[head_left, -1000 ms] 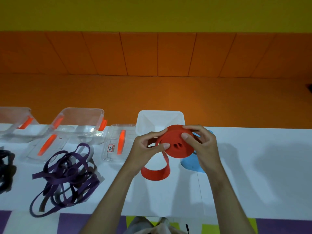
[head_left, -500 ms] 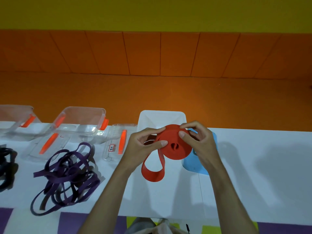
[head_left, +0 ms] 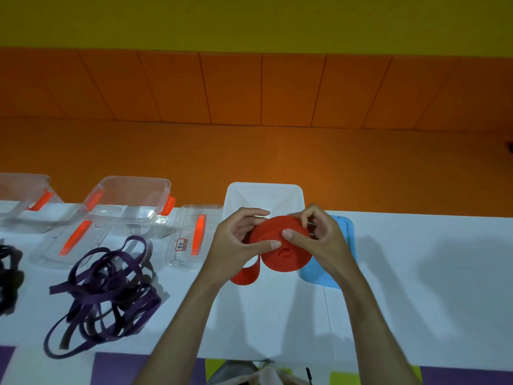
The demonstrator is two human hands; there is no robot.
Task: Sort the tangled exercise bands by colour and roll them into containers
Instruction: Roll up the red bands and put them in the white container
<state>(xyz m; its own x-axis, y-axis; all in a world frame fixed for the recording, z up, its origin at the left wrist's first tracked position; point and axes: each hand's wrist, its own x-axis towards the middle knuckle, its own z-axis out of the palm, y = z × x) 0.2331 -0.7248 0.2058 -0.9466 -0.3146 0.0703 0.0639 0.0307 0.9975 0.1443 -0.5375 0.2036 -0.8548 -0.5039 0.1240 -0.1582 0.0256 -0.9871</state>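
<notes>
A red exercise band (head_left: 280, 245) is wound into a thick flat roll and held above the white table (head_left: 416, 273). My left hand (head_left: 236, 245) grips its left side, thumb on the face. My right hand (head_left: 319, 243) pinches its right side, thumb pressed near the centre. A short loose loop of red tail hangs below the roll. Just behind the roll stands a white square container (head_left: 263, 195). A tangled purple band (head_left: 108, 287) lies on the table to the left. A black band (head_left: 7, 268) shows at the left edge.
A light blue lid (head_left: 344, 245) lies under my right hand. Clear containers with orange clips (head_left: 130, 195) (head_left: 22, 190) and clear lids (head_left: 191, 237) (head_left: 75, 240) line the back left. The table's far edge runs just behind them. An orange floor lies beyond.
The loose red tail has grown shorter as more of it wound onto the roll. Both hands turned the roll and shifted their grip slightly.
</notes>
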